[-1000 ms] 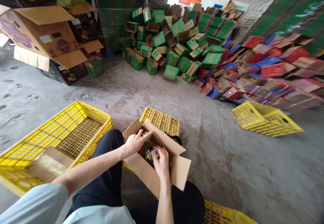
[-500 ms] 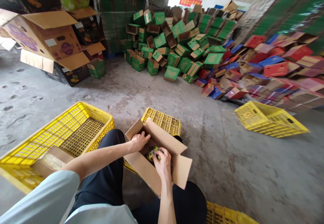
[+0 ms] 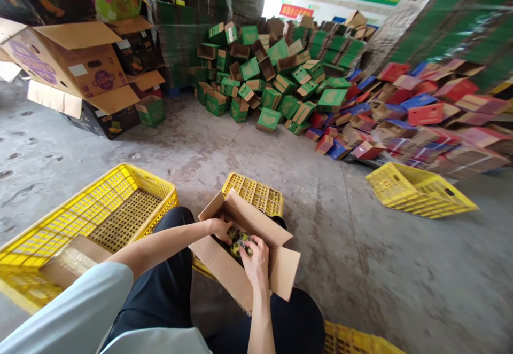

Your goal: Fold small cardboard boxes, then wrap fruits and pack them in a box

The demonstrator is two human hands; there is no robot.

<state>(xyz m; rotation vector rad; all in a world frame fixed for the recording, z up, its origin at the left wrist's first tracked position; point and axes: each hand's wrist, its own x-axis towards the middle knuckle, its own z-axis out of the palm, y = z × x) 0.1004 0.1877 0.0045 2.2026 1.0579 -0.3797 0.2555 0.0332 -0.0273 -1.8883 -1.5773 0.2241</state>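
Note:
An open brown cardboard box (image 3: 224,268) sits tilted between my knees with its flaps spread. Inside lie several round yellow-green fruits (image 3: 237,242) with dark patches; I cannot tell their kind. My left hand (image 3: 222,229) reaches over the box's left side, its fingers curled down against a fruit at that end and partly hidden. From the near side, my right hand (image 3: 256,258) has thumb and fingers closed around a fruit in the middle of the box. Box walls and hands hide the lower contents.
Behind the box stands a yellow crate (image 3: 256,194). A larger yellow crate (image 3: 132,175) at left holds a taped cardboard piece (image 3: 76,260); another crate (image 3: 417,188) rests at right. Piled green boxes (image 3: 268,119), red and blue cartons (image 3: 425,113), and large cartons (image 3: 80,65) line the back.
My left hand has moved lower into the box, its fingers now down beside the fruits. My right hand stays on its fruit. The whole view has shifted slightly.

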